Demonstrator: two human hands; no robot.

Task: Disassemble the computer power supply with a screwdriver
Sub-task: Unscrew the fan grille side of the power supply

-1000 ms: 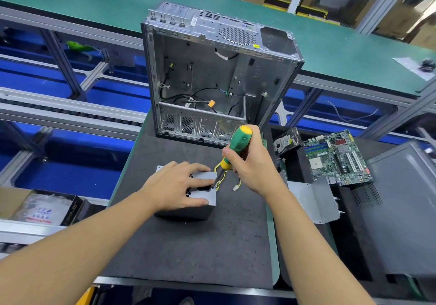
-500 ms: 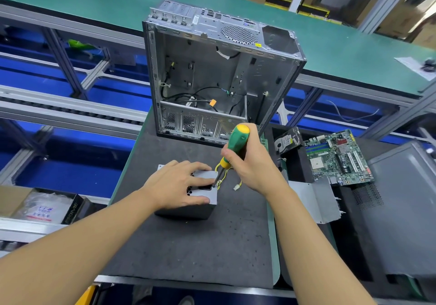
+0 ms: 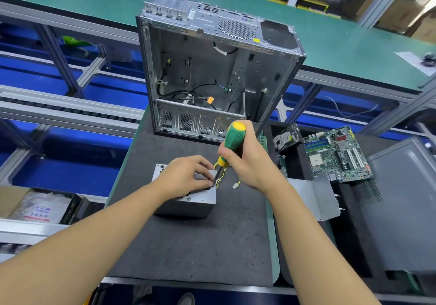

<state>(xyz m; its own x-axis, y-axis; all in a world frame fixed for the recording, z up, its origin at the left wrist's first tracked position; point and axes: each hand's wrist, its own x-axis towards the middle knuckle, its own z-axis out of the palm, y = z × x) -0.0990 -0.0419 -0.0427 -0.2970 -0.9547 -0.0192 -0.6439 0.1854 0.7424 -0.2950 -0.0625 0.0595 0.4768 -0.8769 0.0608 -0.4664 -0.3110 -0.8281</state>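
A grey metal power supply [image 3: 203, 199] lies on the dark foam mat [image 3: 188, 252] in front of me. My left hand [image 3: 186, 176] rests on top of it, fingers curled over its upper right edge by the screwdriver tip. My right hand [image 3: 245, 158] grips the green and yellow screwdriver [image 3: 232, 139], held upright and slightly tilted, its shaft pointing down at the top right corner of the supply. Yellow wires with a small white connector [image 3: 234, 186] trail from the supply beside the shaft.
An open, emptied computer case [image 3: 212, 69] stands upright at the mat's far edge. To the right lie a hard drive [image 3: 286, 137], a green motherboard [image 3: 337, 153], a bent metal bracket [image 3: 316, 198] and a grey side panel [image 3: 401, 205]. A green bench runs behind.
Both hands hold almost the same places on the power supply and screwdriver. The screwdriver handle has shifted only slightly.
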